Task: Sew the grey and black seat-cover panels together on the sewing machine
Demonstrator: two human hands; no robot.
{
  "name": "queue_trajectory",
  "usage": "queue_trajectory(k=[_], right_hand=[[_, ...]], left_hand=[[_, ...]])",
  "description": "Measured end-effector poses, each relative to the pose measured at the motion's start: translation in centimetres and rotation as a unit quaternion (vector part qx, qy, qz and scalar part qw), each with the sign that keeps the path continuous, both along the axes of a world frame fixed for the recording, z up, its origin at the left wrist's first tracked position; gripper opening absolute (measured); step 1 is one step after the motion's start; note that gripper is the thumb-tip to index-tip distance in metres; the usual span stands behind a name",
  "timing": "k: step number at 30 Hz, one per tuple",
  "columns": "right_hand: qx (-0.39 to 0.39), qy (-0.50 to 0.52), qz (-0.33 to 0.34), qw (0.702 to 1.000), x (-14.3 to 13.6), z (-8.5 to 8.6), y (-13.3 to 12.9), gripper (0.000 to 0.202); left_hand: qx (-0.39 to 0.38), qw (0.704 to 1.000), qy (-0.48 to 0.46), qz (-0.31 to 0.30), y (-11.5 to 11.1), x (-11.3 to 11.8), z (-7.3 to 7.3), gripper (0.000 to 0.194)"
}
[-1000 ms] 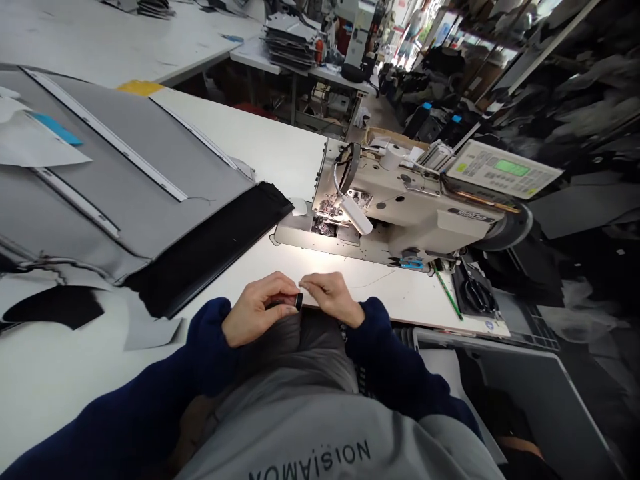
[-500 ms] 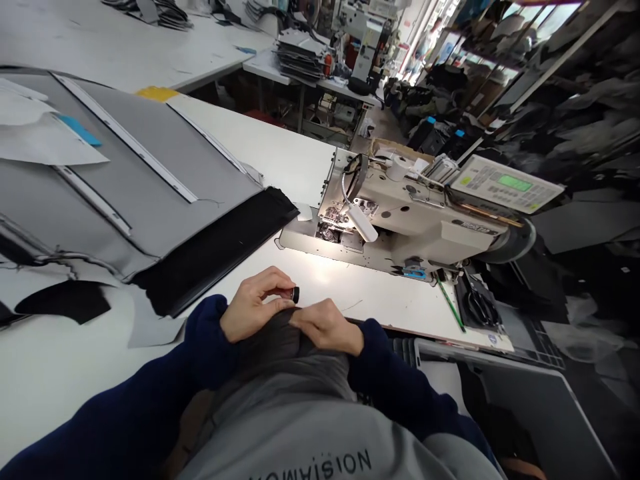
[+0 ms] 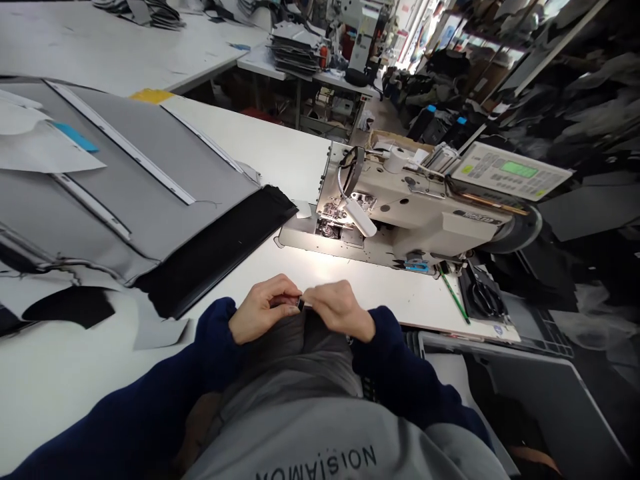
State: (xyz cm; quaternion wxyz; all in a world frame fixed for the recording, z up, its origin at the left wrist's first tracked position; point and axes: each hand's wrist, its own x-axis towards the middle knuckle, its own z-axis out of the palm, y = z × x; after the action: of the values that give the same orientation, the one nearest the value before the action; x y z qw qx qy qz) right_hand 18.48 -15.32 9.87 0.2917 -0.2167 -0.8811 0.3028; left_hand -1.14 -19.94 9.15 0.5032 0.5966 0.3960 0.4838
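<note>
Just over my lap at the table's front edge, my left hand [image 3: 265,309] pinches a small black bobbin [image 3: 301,304] between thumb and fingertips. Its round dark end shows; the fingers cover most of it. My right hand [image 3: 341,309] is closed, its fingertips right beside the bobbin. Whether it touches the bobbin or holds a thread cannot be made out. Beyond both hands stands a sewing machine [image 3: 420,207], its lamp shining on the needle area. On the left lies a large grey sewn panel [image 3: 135,147] with white strips and a black edge band [image 3: 220,253].
A green pencil [image 3: 454,293] and black scissors [image 3: 485,297] lie right of the machine. The control panel [image 3: 513,170] sits above it. A grey bin [image 3: 540,393] stands at lower right. Stacked dark pieces [image 3: 295,50] rest on a table behind.
My right hand has risen from the grey cloth over my lap to the bobbin. My left hand has shifted slightly right and down, still pinching the bobbin, now turned and more covered.
</note>
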Motion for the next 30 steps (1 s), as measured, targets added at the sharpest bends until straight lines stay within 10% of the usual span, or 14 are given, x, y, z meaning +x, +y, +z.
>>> queue_trajectory(k=[4, 8, 13, 16, 21, 30], right_hand=[[-0.278, 0.099, -0.058, 0.954, -0.5, -1.2, 0.6, 0.033], [-0.538, 0.232, -0.017, 0.810, -1.7, -3.1, -0.7, 0.040], [-0.650, 0.329, 0.032, 0.684, -2.0, -3.2, -1.6, 0.036], [-0.618, 0.307, 0.006, 0.724, -1.2, -3.6, -0.4, 0.038], [-0.245, 0.015, -0.276, 0.929, 1.4, -5.7, 5.4, 0.041], [0.018, -0.257, -0.394, 0.882, 1.2, -7.2, 14.6, 0.031]], left_hand=[[-0.057, 0.995, -0.082, 0.011, 0.1, 0.5, -0.3, 0.015], [-0.073, 0.981, -0.170, 0.049, 0.8, 1.4, -0.6, 0.021], [-0.054, 0.972, -0.195, 0.116, 2.0, 3.4, -1.4, 0.025], [-0.049, 0.977, -0.179, 0.103, 3.1, 4.4, -2.1, 0.028], [0.013, 0.993, 0.061, 0.098, 7.4, 4.3, -5.1, 0.030], [0.134, 0.806, 0.569, 0.095, 14.7, 5.6, -7.5, 0.042]])
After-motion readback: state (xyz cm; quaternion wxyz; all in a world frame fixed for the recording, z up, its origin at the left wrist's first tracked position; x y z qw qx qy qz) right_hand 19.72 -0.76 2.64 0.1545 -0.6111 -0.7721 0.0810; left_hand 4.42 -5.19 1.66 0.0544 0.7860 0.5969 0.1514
